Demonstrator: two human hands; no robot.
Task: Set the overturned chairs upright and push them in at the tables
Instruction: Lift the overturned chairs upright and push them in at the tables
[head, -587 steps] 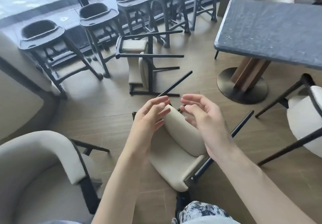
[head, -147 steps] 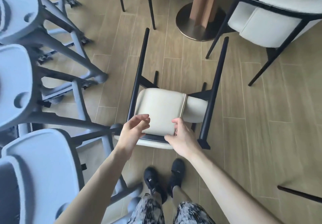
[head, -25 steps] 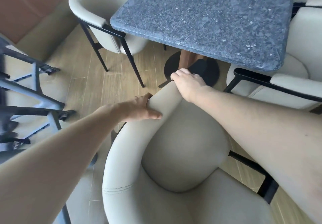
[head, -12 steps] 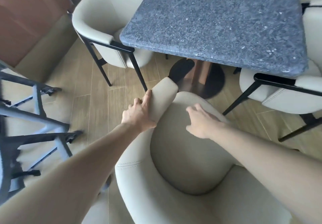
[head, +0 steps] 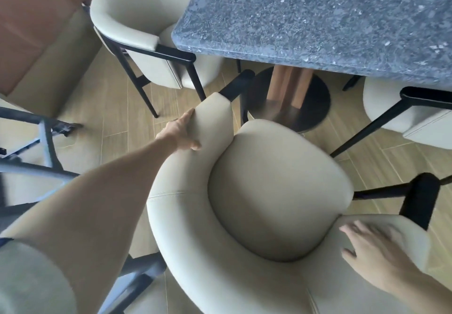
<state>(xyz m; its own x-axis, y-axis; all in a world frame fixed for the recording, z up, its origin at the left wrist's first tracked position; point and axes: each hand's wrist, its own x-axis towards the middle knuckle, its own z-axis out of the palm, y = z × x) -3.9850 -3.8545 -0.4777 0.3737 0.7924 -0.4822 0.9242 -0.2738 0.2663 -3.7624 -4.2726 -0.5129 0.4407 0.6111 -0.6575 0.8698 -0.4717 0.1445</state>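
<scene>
The chair (head: 274, 191) stands upright, facing the table (head: 318, 20) but not yet tucked under it. Its left arm is gripped by the left hand (head: 182, 132); the right hand (head: 374, 252) lies flat and open on the right arm, blurred, with no grip closed. If the chair is pushed unevenly, it may be skewed, so that its front leg is driven into the table base (head: 288, 108) or the neighbouring chair (head: 146, 39) is struck.

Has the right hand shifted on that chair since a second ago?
Yes. The right hand left the cream chair's front armrest near the table base and now rests on the opposite armrest.
</scene>
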